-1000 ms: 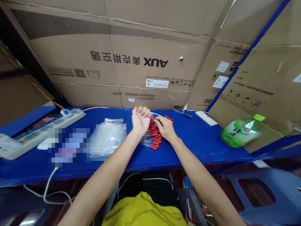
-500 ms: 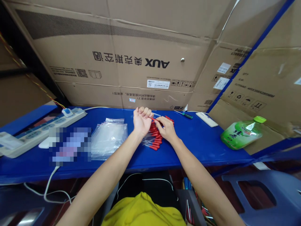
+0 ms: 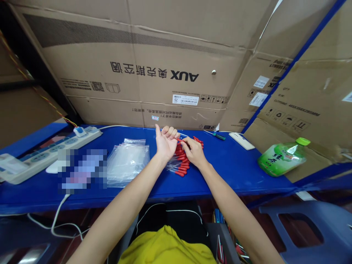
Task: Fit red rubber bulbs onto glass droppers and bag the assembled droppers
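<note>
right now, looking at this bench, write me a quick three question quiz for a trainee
1. Which lies to the right of the red-handled tools in the picture?
a) power strip
b) green-handled screwdriver
c) clear plastic bags

2. True or false: the green-labelled drink bottle has its cap on.

3. Fill in: the palm turned toward the camera belongs to the ____ hand.

Key: 1 b; 2 true; 3 left hand.

Left of the green-capped bottle [image 3: 283,158] lay a flat white object [image 3: 242,140]; farther left, a white power strip [image 3: 49,153]. Printed cardboard [image 3: 302,84] stood behind the bottle, a plastic chair [image 3: 334,229] below.
</note>
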Demonstrator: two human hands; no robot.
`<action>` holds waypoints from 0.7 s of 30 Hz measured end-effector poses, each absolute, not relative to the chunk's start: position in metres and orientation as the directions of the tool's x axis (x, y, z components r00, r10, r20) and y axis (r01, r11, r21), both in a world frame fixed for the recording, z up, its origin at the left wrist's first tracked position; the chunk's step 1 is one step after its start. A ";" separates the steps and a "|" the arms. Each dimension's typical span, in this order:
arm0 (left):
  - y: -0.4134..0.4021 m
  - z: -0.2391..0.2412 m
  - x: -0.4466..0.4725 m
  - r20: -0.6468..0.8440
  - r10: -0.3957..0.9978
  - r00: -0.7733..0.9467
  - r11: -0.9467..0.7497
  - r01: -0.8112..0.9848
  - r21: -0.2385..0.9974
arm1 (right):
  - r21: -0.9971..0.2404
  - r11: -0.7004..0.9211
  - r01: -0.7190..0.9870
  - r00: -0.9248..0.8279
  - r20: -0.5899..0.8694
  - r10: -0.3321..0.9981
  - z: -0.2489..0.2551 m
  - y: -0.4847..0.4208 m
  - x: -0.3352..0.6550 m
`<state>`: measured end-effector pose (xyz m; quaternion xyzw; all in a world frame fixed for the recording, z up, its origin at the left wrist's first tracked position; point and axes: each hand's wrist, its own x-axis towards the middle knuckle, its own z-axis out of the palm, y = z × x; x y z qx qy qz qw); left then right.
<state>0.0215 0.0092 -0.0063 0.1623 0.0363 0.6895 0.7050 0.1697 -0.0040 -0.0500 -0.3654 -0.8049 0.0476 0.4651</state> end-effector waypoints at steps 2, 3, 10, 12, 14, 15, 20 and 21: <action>0.009 -0.007 0.023 0.166 0.985 0.037 -0.011 -0.961 0.277 | -0.405 0.731 0.550 -0.313 0.711 0.630 -0.051 -0.004 0.169; 0.009 -0.007 0.023 0.168 0.985 0.033 -0.014 -0.963 0.271 | -0.397 0.734 0.552 -0.318 0.714 0.624 -0.052 -0.004 0.169; 0.009 -0.008 0.027 0.190 0.981 0.038 -0.009 -0.971 0.239 | -0.362 0.748 0.556 -0.328 0.731 0.598 -0.052 -0.005 0.168; 0.009 -0.008 0.026 0.192 0.981 0.040 -0.007 -0.971 0.240 | -0.363 0.746 0.558 -0.331 0.728 0.601 -0.052 -0.004 0.168; 0.009 -0.008 0.026 0.190 0.981 0.043 -0.005 -0.970 0.245 | -0.370 0.744 0.556 -0.326 0.726 0.605 -0.051 -0.004 0.168; 0.009 -0.008 0.026 0.189 0.981 0.045 -0.003 -0.969 0.247 | -0.374 0.744 0.554 -0.324 0.726 0.606 -0.051 -0.004 0.168; 0.009 -0.009 0.026 0.175 0.984 0.040 -0.005 -0.968 0.252 | -0.366 0.745 0.558 -0.336 0.721 0.606 -0.052 -0.004 0.168; 0.009 -0.009 0.026 0.178 0.983 0.039 -0.006 -0.969 0.246 | -0.362 0.744 0.562 -0.338 0.720 0.606 -0.053 -0.004 0.168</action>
